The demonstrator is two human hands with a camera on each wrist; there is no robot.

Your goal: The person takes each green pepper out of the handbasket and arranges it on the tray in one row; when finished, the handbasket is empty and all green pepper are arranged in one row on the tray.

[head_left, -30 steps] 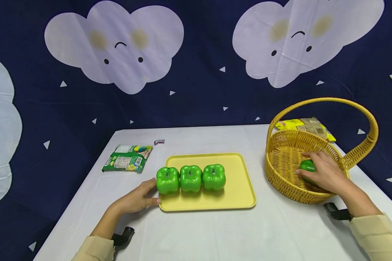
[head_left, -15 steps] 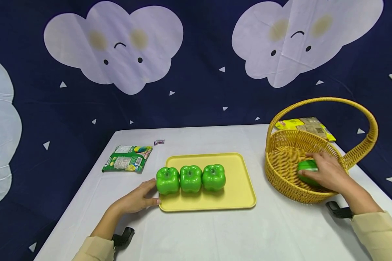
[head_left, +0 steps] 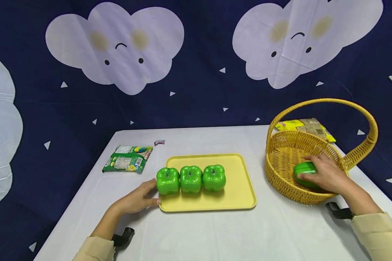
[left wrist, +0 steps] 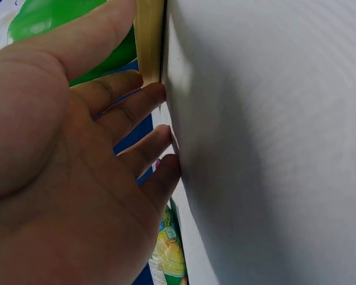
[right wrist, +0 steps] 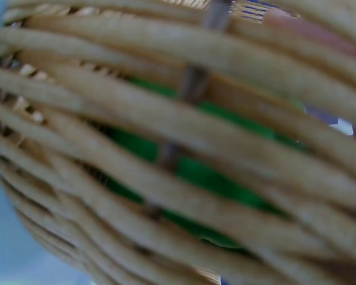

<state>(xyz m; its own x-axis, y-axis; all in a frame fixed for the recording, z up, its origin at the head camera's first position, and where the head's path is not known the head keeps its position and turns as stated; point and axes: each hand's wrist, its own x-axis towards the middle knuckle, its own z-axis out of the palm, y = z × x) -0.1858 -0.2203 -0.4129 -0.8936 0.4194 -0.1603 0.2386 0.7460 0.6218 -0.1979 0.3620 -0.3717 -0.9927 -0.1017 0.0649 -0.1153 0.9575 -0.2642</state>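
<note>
In the head view my right hand [head_left: 328, 174] reaches into a round wicker basket [head_left: 281, 183] and grips a smooth green vegetable [head_left: 303, 169]. My thumb lies on its near side and my fingers on the far side; the palm hides the rest of it. Through the weave, the right wrist view catches the green vegetable [right wrist: 213, 178]. At the left end of a yellow tray [head_left: 238, 185], my left hand [head_left: 135, 198] rests with fingers extended and thumb by the corner. Its fingertips are right beside the leftmost of three green bell peppers [head_left: 168, 181], which stand in a row.
A green snack packet [head_left: 127, 159] lies at the back left, near a small purple wrapped sweet [head_left: 159, 142]. Behind the basket is a yellow packet [head_left: 307, 127]. The basket's tall handle [head_left: 326, 100] arches above my right hand. A dark cloud-print cloth hangs behind the white table.
The green vegetable in the basket has turned and shifted slightly left under my right hand, so more of it shows. My left hand and the peppers have stayed in place.
</note>
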